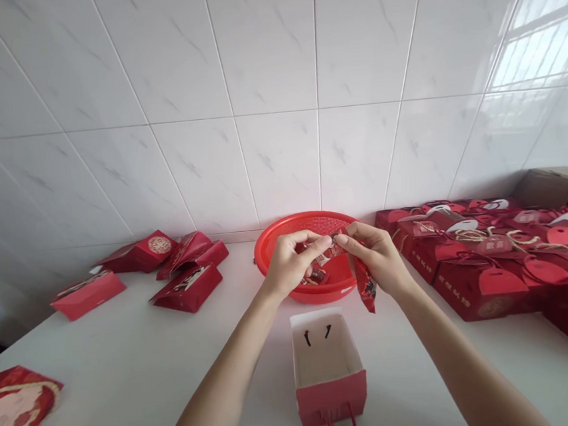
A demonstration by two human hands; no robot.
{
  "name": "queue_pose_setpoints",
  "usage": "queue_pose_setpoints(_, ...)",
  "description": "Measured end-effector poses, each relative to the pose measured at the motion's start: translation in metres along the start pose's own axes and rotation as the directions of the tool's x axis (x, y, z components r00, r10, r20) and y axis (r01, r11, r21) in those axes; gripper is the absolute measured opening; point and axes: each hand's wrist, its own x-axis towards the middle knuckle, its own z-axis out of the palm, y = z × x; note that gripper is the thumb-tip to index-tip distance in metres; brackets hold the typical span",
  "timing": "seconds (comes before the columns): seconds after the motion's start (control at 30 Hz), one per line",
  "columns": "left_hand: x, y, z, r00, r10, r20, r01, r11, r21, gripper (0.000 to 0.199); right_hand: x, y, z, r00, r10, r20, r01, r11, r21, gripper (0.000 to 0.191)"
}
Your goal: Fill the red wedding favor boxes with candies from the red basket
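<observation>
My left hand (291,262) and my right hand (380,261) are raised close together over a red plastic basket (271,236). Thumb and fingers of both are pinched on a red candy packet (365,287) with a glossy printed wrapper. Its lower end hangs down below my right palm, and the fingers partly cover the rest. Several wrapped candies (316,275) lie in the basket, half hidden by my left hand. In front of the basket, between my forearms, stands an open red gift box (332,396). Its white inside shows, and a dark red cord hangs from the near side.
On the right, many closed red gift boxes (476,281) with cord handles are packed in rows. Several red boxes (187,289) lie at the left back, and a red bag (16,413) with a rope handle is at the left edge. A tiled wall (279,166) backs the white table (143,367).
</observation>
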Motion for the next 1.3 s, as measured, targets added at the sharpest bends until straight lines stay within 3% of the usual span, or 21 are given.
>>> queue_pose_setpoints(0.23, 0.000, 0.000, 0.004, 0.999, -0.049, -0.019, 0.045, 0.985, -0.165, 0.040, -0.003, 0.002, 0.005, 0.999, -0.006, -0.044, 0.011, 0.994, 0.107, 0.039)
queue_pose_setpoints(0.73, -0.001, -0.001, 0.003, 0.996, 0.082, -0.028, -0.085, 0.986, -0.142, 0.038, -0.002, 0.000, 0.006, 0.997, -0.002, -0.077, 0.016, 0.984, 0.176, 0.039)
queue_pose_setpoints(0.97, 0.000, -0.004, 0.007, 0.999, -0.006, -0.036, -0.003, 0.971, -0.239, 0.044, -0.003, 0.003, 0.010, 0.994, 0.049, -0.098, -0.024, 0.969, 0.244, 0.041)
queue_pose_setpoints(1.3, 0.005, -0.008, 0.005, 1.000, -0.023, 0.017, 0.026, 0.967, -0.252, 0.046, 0.000, 0.010, 0.012, 0.993, 0.075, -0.094, -0.042, 0.947, 0.319, 0.041)
